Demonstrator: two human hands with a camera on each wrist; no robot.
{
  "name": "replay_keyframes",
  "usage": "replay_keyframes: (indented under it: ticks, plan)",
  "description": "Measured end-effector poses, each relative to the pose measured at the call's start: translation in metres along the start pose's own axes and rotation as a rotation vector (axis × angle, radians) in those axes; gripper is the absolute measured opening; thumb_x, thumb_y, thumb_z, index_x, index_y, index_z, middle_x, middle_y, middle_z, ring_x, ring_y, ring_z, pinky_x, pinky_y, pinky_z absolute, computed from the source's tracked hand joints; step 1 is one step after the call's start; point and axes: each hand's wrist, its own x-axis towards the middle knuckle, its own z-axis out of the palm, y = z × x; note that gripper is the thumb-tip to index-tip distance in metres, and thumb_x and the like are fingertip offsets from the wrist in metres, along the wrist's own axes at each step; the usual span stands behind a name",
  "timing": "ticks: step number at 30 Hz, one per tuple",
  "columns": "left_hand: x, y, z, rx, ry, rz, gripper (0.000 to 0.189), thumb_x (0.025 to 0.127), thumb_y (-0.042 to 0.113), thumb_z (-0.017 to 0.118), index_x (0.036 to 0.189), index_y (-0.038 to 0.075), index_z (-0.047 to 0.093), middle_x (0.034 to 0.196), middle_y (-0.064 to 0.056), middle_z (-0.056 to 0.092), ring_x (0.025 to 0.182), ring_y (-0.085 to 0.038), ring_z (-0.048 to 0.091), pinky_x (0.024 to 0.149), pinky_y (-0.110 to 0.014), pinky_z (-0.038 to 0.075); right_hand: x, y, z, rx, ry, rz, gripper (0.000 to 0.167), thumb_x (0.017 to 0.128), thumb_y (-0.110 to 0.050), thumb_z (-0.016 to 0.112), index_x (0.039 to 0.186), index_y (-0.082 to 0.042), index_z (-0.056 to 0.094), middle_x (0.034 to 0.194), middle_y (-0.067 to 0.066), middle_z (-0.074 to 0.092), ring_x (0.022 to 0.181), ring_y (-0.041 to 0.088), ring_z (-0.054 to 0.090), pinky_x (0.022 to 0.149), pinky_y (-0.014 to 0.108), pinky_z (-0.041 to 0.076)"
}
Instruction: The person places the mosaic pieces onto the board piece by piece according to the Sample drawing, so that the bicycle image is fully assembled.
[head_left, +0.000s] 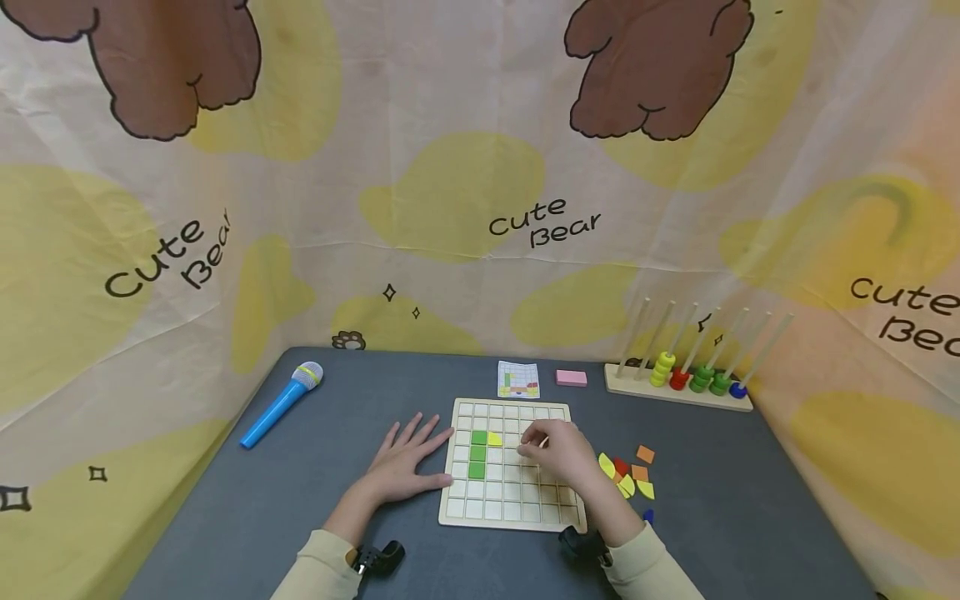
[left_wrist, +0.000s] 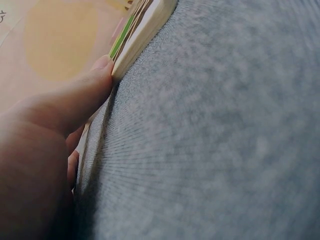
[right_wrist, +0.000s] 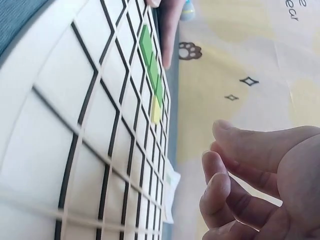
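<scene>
A light wooden grid board (head_left: pixel 465 511) with white squares lies on the dark table. Three green squares (head_left: pixel 477 454) stand in one column on it, with a yellow quarter-round piece (head_left: pixel 494 439) beside the top one. My left hand (head_left: pixel 402 467) has its fingers spread at the board's left side. In the left wrist view the thumb (left_wrist: pixel 95 85) touches the board's edge. Above the right half of the board hovers my right hand (head_left: pixel 558 450), its fingers loosely bent. No piece shows between the thumb and fingers (right_wrist: pixel 250 145) in the right wrist view.
Loose yellow, orange and red pieces (head_left: pixel 639 472) lie right of the board, partly behind the right forearm. Behind the board are a pattern card (head_left: pixel 518 379) and a pink block (head_left: pixel 571 378). A peg rack with beads (head_left: pixel 678 389) stands back right; a blue toy microphone (head_left: pixel 281 406) lies left.
</scene>
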Motion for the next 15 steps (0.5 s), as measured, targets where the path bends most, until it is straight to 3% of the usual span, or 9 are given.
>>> replay_keyframes:
  ticks: [15]
  plan:
    - [0.001,-0.001,0.002,0.002,0.002,0.007,0.087,0.086,0.076,0.057,0.159,0.034,0.033,0.168,-0.002,0.024,0.157,-0.035,0.009,0.122,-0.065,0.002,-0.012,0.018,-0.026,0.007,0.064,0.093,0.008,0.086,-0.018,0.081,0.086,-0.015,0.073,0.075,-0.003,0.063,0.07,0.016,0.055,0.056,0.029,0.046]
